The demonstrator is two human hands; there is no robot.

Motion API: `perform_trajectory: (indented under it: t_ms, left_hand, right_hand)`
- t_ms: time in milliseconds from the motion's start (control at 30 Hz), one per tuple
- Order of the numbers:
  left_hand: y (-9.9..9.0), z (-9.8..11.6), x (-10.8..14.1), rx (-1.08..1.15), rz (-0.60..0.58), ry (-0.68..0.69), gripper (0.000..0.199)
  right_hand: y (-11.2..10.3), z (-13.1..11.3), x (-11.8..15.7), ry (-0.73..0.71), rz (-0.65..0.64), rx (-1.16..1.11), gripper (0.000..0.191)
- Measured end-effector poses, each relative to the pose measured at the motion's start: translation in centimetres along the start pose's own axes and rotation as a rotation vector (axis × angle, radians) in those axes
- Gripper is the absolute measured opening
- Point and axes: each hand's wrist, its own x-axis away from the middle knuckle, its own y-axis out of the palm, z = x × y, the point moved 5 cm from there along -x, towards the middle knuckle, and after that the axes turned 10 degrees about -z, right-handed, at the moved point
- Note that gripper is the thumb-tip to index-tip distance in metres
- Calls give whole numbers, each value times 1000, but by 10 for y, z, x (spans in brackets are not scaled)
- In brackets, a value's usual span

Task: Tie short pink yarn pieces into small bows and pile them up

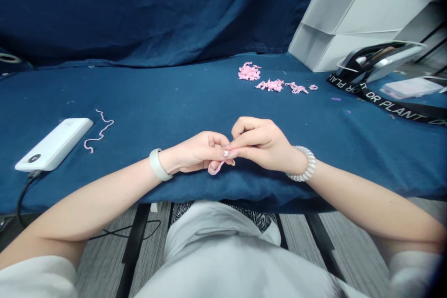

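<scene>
My left hand (206,151) and my right hand (260,142) meet above the front edge of the blue-covered table. Both are closed, their fingertips pinching together on a short piece of pink yarn (218,167). A bit of it hangs out below my left thumb; the rest is hidden by the fingers. Farther back lie a round pile of small pink yarn pieces (249,71), a second pile (271,85), and a few looser loops (296,88). On the left a longer strand of pink yarn (101,134) lies in a wavy line.
A white power bank (56,144) with a black cable (26,191) lies at the left. At the right are a black lettered strap (394,108), a dark glossy device (379,63) and a pale flat box (412,87). White storage boxes (363,14) stand behind, beside a blue curtain (157,9).
</scene>
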Motion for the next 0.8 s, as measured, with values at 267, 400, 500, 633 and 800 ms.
perform_trajectory:
  t_ms: [267,400,500,633,800]
  left_hand:
    - [-6,5,2,113,48,27,19]
    - [-5,0,3,88,25,-97,23]
    - [-6,-3,4,73,36,-159,24]
    - [-10,-3,3,40,63,-121,27]
    - [-10,0,0,-64,106,-13,33]
  right_hand:
    - [-10,13,2,109,143,99,13]
    - [-4,13,2,97,94,86,12]
    - [0,10,1,77,62,73,12]
    - [0,9,1,78,74,92,15]
    - [-5,13,2,99,153,110,14]
